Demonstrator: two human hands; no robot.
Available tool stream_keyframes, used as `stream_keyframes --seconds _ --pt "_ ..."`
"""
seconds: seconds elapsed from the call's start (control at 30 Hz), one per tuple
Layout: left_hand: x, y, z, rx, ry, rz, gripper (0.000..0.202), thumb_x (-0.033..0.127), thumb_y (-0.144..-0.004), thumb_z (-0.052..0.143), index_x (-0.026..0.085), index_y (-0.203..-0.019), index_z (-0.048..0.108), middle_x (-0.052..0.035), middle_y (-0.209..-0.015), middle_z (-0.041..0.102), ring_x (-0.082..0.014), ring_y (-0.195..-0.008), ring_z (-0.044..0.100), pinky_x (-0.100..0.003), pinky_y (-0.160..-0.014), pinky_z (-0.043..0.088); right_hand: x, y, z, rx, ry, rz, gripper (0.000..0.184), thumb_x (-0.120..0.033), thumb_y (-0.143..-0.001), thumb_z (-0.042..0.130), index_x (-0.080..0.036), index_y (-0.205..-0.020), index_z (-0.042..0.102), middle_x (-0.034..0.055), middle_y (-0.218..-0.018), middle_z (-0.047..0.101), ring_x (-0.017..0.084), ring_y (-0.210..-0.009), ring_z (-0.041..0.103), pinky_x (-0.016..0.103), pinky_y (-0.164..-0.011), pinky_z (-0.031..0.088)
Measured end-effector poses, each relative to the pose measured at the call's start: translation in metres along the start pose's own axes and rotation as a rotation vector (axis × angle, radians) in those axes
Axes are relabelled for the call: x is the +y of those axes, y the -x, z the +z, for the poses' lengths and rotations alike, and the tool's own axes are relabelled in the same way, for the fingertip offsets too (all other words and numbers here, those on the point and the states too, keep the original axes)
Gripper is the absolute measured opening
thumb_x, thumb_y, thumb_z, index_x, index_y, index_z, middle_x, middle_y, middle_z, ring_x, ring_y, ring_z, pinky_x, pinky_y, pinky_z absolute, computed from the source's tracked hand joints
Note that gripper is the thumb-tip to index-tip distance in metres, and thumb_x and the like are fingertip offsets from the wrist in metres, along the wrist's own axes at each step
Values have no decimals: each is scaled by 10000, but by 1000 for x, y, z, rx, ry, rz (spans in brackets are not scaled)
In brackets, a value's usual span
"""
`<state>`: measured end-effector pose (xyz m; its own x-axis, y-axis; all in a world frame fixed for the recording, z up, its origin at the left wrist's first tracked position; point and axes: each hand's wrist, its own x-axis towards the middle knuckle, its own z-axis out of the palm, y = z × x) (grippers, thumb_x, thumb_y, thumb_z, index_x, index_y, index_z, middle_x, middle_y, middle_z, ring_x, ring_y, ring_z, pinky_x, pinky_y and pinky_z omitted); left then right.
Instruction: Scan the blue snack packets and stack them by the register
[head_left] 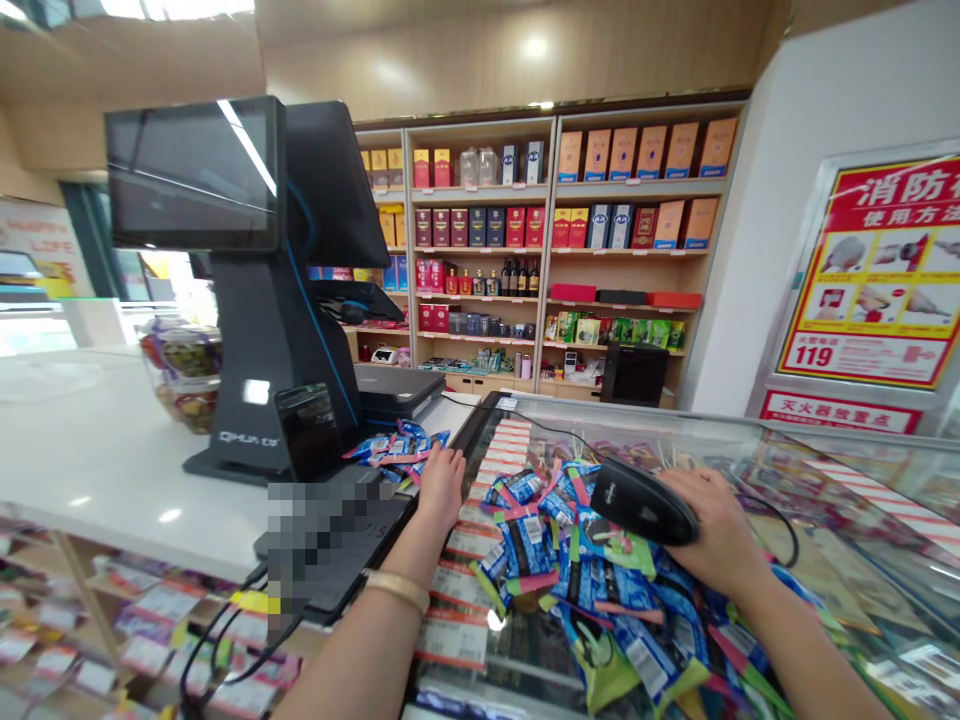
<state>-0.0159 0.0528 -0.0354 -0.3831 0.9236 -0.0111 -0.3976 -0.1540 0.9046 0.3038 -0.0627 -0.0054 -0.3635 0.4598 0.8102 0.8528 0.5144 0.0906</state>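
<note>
My right hand (pixel 712 525) grips a black handheld barcode scanner (pixel 645 503), its head pointing left. Beneath the scanner spreads a large pile of small blue snack packets (pixel 615 590) with pink and green ends, lying on the glass counter (pixel 517 650). My left hand (pixel 441 482) reaches forward to the right edge of a smaller heap of the same packets (pixel 397 447). Its fingers look apart and slightly bent, at or touching the heap; I see nothing held in them. A bracelet circles my left wrist.
A dual-screen cash register (pixel 255 330) stands on the white counter (pixel 135 480), with a black pad (pixel 352 550) and cables before it. Behind the register is a clear container of packaged goods (pixel 187 365). Shelves of boxed bottles (pixel 480 228) line the back wall. The scanner's cord crosses the glass.
</note>
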Motion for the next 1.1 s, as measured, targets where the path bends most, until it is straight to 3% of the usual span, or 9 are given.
stream_keyframes --seconds 0.13,0.27,0.43,0.53,0.73,0.93,1.1 --pt "-3 0 -1 52 -7 83 194 194 -864 481 186 -997 622 -69 -1009 673 -158 -1055 629 -255 -882 520 1 1 1 -8 11 4 230 -185 -676 505 -209 -871 624 42 -844 687 204 -776 615 354 -754 374" --pt "-1 4 2 77 -3 191 227 337 -815 574 140 -834 685 -83 -940 720 -172 -928 665 -259 -808 530 0 1 1 -9 19 8 212 -189 -696 500 -204 -863 630 49 -854 686 201 -776 610 353 -760 374" --pt "3 16 6 27 -138 468 272 358 -659 722 135 -815 737 -61 -786 744 -188 -753 686 -284 -728 551 -3 -2 -1 3 -19 23 192 -191 -695 501 -198 -851 613 38 -798 669 186 -725 595 352 -750 365" --pt "4 27 7 -72 -309 726 220 347 -703 692 170 -819 751 -52 -783 748 -186 -716 693 -286 -699 567 -6 -4 -3 15 -40 30 186 -190 -700 500 -196 -845 616 35 -797 661 186 -733 595 350 -751 358" --pt "5 50 12 -277 -636 1206 175 253 -828 600 226 -913 750 -44 -882 759 -188 -843 713 -310 -846 567 -13 -10 -8 17 -80 67 158 -184 -690 494 -204 -798 607 17 -735 637 174 -702 578 327 -716 344" --pt "-5 61 17 -434 -739 1435 206 178 -870 564 201 -1000 722 -59 -970 747 -166 -902 708 -267 -882 559 -14 -10 -7 49 -74 77 261 -195 -699 493 -198 -920 631 44 -827 676 194 -771 602 345 -755 345" --pt "-8 63 18 -467 -792 1522 198 185 -886 552 179 -1001 713 -86 -994 737 -175 -936 701 -267 -876 563 -11 -8 -5 35 -82 106 221 -227 -709 511 -193 -890 633 46 -809 670 201 -767 601 348 -754 346"
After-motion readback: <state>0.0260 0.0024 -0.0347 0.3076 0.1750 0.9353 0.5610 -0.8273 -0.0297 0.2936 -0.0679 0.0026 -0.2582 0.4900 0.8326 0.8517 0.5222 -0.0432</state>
